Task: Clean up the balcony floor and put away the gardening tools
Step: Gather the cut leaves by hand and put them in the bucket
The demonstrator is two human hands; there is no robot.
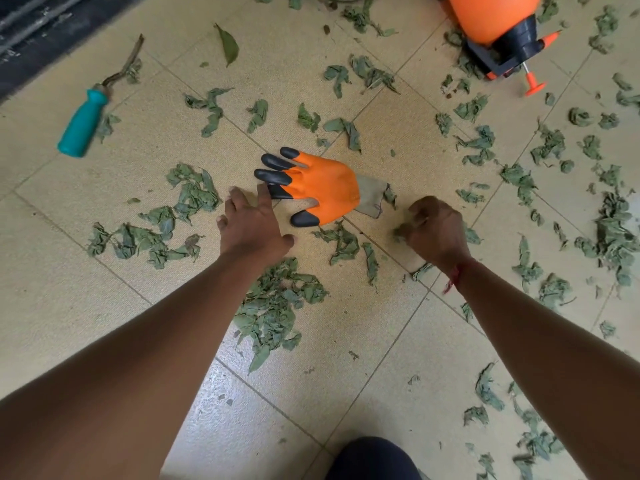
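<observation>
An orange gardening glove with black claw tips lies flat on the beige tiled floor, cuff pointing right. My left hand hovers just left of it with fingers spread, one fingertip near a black claw. My right hand is curled beside the glove's cuff, pinching dried green leaves. Dried leaves are scattered all over the tiles. A hand tool with a teal handle lies at the left. An orange pressure sprayer lies on its side at the top right.
A dark door track runs along the top left edge. A single flat green leaf lies near the top. My dark-clad knee shows at the bottom. Thick leaf clumps sit at the right.
</observation>
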